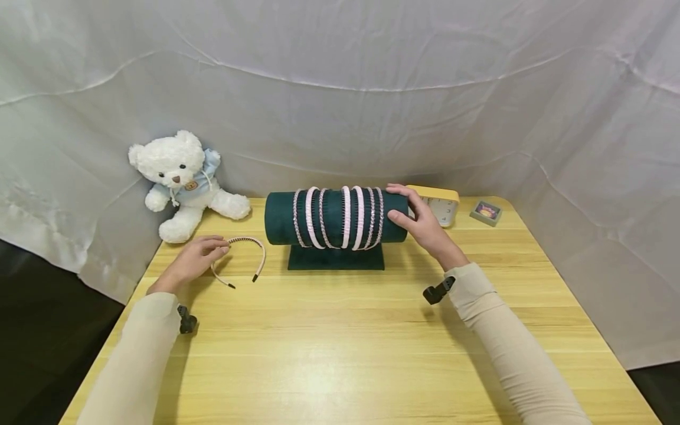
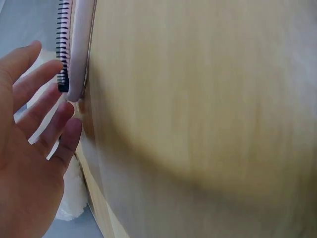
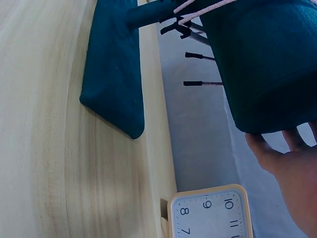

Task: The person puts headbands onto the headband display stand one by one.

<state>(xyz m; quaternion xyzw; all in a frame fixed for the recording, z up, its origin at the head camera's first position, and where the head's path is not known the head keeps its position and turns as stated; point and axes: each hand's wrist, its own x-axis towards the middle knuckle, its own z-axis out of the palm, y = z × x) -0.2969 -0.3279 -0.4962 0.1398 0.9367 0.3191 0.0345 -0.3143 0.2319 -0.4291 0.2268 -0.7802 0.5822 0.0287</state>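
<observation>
My left hand [image 1: 199, 260] is at the table's left side, fingers loosely spread beside a pale pink headband [image 1: 262, 254]. In the left wrist view, the fingertips come close to the toothed headband [image 2: 79, 49]; contact is unclear. A dark green headband stand [image 1: 281, 218] holds several pink and glittery headbands [image 1: 346, 218] around its padded roll. At the roll's right end lies my right hand [image 1: 425, 227], thumb in front and fingers extended over the top. The right wrist view shows fingertips of the right hand [image 3: 297, 173] touching the roll's end rim.
A white teddy bear [image 1: 183, 183] in a light blue top sits at the back left. Behind the right hand stands a yellow-framed clock [image 1: 448, 206]. Farther right is a small grey-framed picture [image 1: 486, 212]. Grey cloth [image 1: 340, 130] hangs behind the wooden table [image 1: 319, 342].
</observation>
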